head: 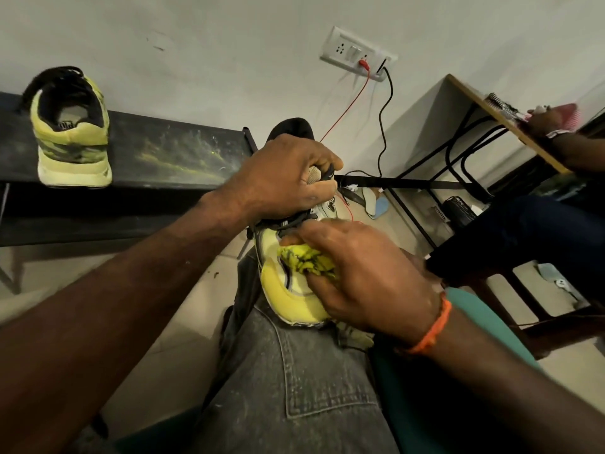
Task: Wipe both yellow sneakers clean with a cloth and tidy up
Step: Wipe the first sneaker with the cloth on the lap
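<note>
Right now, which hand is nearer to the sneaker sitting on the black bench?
Left. The left hand grips the top of the sneaker on the lap, nearer the bench sneaker. The right hand, holding the cloth, is farther.

Both forearms are bare, with no sleeves in view. The right wrist wears an orange thread band [432, 329], thick and slightly frayed, wrapped round more than once. The left hand [288, 172] and right hand [366, 273] carry no rings. The legs are in faded grey jeans [304, 381], dusty, with a stitched pocket edge.

Yellow sneaker [72, 129] on dark bench [170, 152]
</note>
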